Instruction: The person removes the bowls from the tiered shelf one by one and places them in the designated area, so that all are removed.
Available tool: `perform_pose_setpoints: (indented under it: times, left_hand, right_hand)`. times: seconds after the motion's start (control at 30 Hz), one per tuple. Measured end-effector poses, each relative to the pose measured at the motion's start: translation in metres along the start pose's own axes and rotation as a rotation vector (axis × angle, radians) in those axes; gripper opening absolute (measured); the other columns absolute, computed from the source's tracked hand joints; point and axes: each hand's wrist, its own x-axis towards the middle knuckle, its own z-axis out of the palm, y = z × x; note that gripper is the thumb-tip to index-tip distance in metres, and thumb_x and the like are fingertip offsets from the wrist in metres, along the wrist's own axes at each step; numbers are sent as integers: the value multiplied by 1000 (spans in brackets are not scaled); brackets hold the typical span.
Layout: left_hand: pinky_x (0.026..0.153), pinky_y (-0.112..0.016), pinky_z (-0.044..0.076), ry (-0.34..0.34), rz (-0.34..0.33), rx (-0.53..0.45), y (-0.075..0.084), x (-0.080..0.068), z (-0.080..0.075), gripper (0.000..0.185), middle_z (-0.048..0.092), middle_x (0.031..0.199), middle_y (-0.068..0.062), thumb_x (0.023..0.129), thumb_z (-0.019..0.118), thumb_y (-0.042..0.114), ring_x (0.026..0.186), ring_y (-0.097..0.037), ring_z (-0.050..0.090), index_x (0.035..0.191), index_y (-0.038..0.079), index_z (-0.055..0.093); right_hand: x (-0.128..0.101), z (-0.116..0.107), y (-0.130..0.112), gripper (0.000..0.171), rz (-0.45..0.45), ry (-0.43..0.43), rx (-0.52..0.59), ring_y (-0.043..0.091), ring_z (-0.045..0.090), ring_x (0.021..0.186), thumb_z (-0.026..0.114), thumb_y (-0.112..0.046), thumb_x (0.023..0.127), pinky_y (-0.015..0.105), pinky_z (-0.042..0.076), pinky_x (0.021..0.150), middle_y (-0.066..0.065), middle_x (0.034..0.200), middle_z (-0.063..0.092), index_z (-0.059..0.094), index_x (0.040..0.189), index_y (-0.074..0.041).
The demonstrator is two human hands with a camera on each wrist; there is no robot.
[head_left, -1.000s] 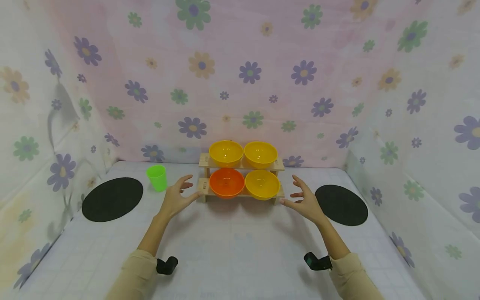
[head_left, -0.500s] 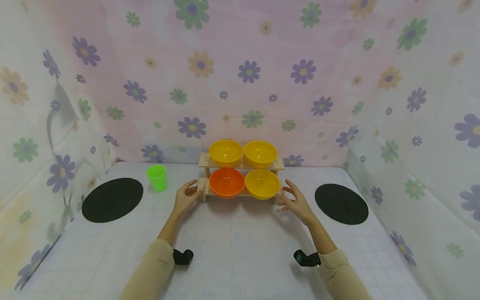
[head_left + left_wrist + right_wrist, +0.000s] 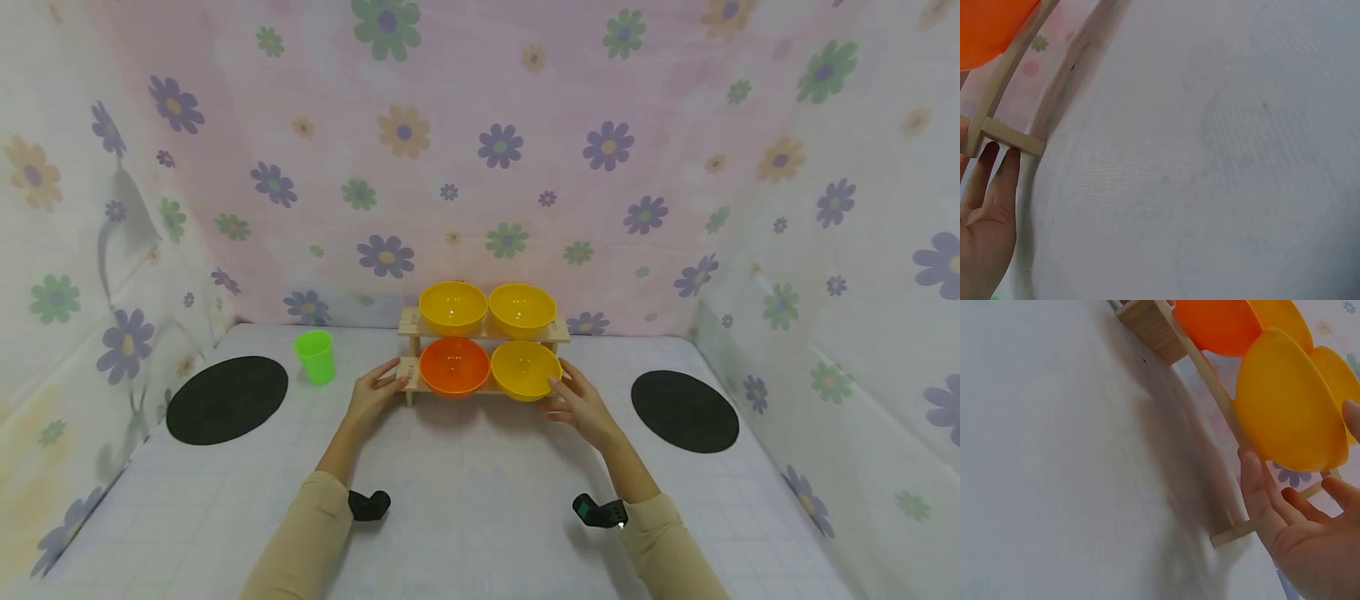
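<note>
The wooden rack point(image 3: 483, 360) is standing at the table's point(image 3: 480, 500) far middle, carrying four bowls, an orange bowl point(image 3: 453, 366) at lower left. Both hands are now closing on its ends from wider apart: the left hand point(image 3: 372, 396) is gripping the left end, the right hand point(image 3: 579, 404) is cupping the right end beside the lower yellow bowl point(image 3: 525, 369). A grasp appears nearly complete. A green cup point(image 3: 316, 356) is standing to the left.
</note>
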Motion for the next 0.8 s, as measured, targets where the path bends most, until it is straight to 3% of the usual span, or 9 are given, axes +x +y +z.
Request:
perform_pose_setpoints:
  times: [0.13, 0.23, 0.5, 0.63, 0.8]
  left_hand:
    - [83, -19, 52, -33, 9, -3, -1, 0, -1, 53, 45, 135, -28, 91, 61, 7, 122, -36, 48, 141, 1, 41]
    - [86, -20, 51, -54, 33, -7, 0, -1, 0, 51, 43, 139, -25, 93, 58, 5, 124, -36, 45, 140, -1, 41]
    - [96, -27, 47, -73, 8, -97, -3, 0, 4, 47, 36, 147, -17, 94, 54, 1, 128, -34, 40, 138, -6, 41]
    - [98, -32, 45, -81, 3, -82, -3, 1, 3, 47, 36, 146, -18, 94, 54, 2, 128, -34, 40, 139, -5, 41]
    - [99, -34, 45, -87, 5, -51, -2, 1, 2, 47, 36, 146, -19, 95, 54, 4, 128, -34, 40, 139, -5, 40]
  right_hand:
    - [4, 5, -1, 68, 34, -18, 72, 27, 66, 93, 48, -32, 99, 37, 55, 84, 24, 148, 27, 9, 153, -17]
    - [5, 9, -3, 64, 50, -20, 109, 18, 66, 86, 45, -26, 101, 37, 55, 85, 22, 148, 27, 7, 153, -18]
    - [-1, 12, -7, 67, 46, -32, 128, 25, 60, 103, 41, -7, 97, 42, 50, 92, 17, 154, 14, 6, 153, -17]
    - [-13, 10, -6, 69, 35, -47, 126, 28, 57, 107, 42, -5, 95, 44, 48, 95, 19, 154, 11, 5, 153, -16]
    - [-30, 10, -1, 72, 33, -76, 134, 23, 61, 101, 45, -5, 95, 39, 51, 91, 22, 153, 11, 3, 153, -15]
